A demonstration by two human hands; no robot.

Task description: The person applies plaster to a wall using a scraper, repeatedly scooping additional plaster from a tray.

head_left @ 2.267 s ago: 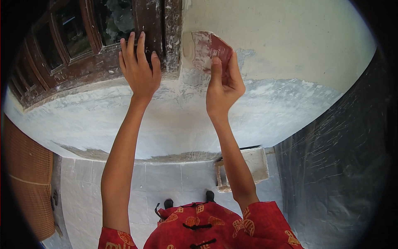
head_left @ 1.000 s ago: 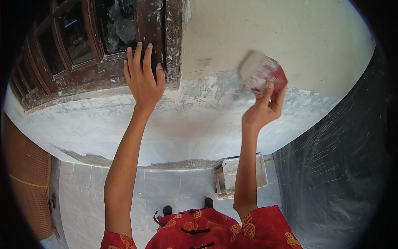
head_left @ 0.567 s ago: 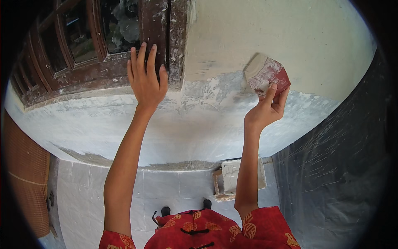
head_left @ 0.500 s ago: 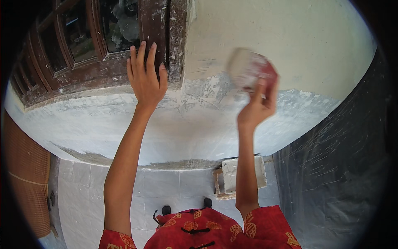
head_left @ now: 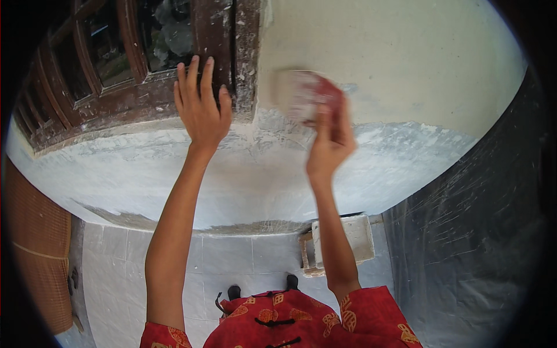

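Observation:
Against the wall [head_left: 371,52], my right hand [head_left: 329,149] grips a red putty scraper [head_left: 316,90] smeared with white. Motion blurs its broad edge, which points left toward the window frame, over the border between cream paint and a patchy grey-white band. My left hand [head_left: 203,113] lies with fingers spread on the lower corner of the brown wooden window [head_left: 162,84]. It holds nothing.
A white, putty-stained tray [head_left: 361,239] sits on a small wooden stool [head_left: 307,255] on the grey tiled floor [head_left: 226,255]. Dark plastic sheeting [head_left: 464,249] covers the right side. A rolled brown woven mat [head_left: 40,249] is at the left.
My right hand and the putty scraper have swept left along the wall, closer to the window frame. My left hand has barely shifted on the wood.

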